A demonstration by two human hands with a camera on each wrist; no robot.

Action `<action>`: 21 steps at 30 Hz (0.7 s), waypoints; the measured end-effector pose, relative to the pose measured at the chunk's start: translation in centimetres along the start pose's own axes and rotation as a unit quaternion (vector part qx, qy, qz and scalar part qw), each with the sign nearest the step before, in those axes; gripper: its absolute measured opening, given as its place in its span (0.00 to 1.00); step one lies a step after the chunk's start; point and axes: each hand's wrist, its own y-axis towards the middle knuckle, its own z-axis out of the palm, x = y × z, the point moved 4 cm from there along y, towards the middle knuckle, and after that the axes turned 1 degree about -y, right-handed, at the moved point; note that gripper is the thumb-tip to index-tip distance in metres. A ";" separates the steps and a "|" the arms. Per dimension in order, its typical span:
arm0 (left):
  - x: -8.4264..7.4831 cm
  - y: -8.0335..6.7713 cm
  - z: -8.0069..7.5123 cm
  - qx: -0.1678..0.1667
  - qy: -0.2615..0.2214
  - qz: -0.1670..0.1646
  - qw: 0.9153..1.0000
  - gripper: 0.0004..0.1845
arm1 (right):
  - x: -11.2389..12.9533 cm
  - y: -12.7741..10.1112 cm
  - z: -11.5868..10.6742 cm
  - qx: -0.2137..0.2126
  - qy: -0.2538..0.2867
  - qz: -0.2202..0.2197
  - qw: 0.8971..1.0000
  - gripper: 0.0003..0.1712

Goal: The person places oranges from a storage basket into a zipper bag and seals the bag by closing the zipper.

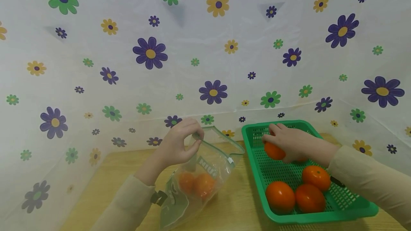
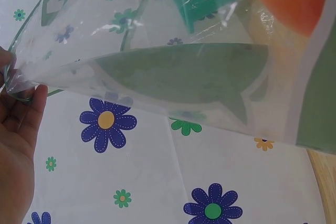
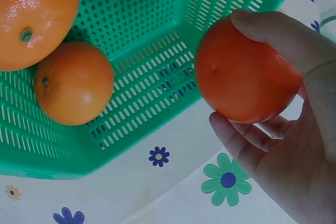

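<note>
Right hand [image 3: 294, 145] grips an orange [image 3: 244, 72], thumb over the top right, fingers curled under the bottom. Held orange sits just off the corner of a green perforated basket [image 3: 152, 72], lifted clear of its floor. Two more oranges inside the basket: a big one [image 3: 34, 17] at top left, cut by the frame edge, and a smaller one [image 3: 73, 83] just below, touching it. White cloth with flower prints [image 3: 157, 192] lies below the basket.

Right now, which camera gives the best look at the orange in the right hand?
The right wrist view: the orange fills the frame, gripped by the right hand. The head view shows it half covered by fingers. The left wrist view does not clearly show it.
</note>
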 end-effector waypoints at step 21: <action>-0.1 0.1 0.0 0.000 0.003 0.000 1.000 0.05 | 1.5 0.2 -1.6 -0.018 -0.001 -0.020 1.000 0.43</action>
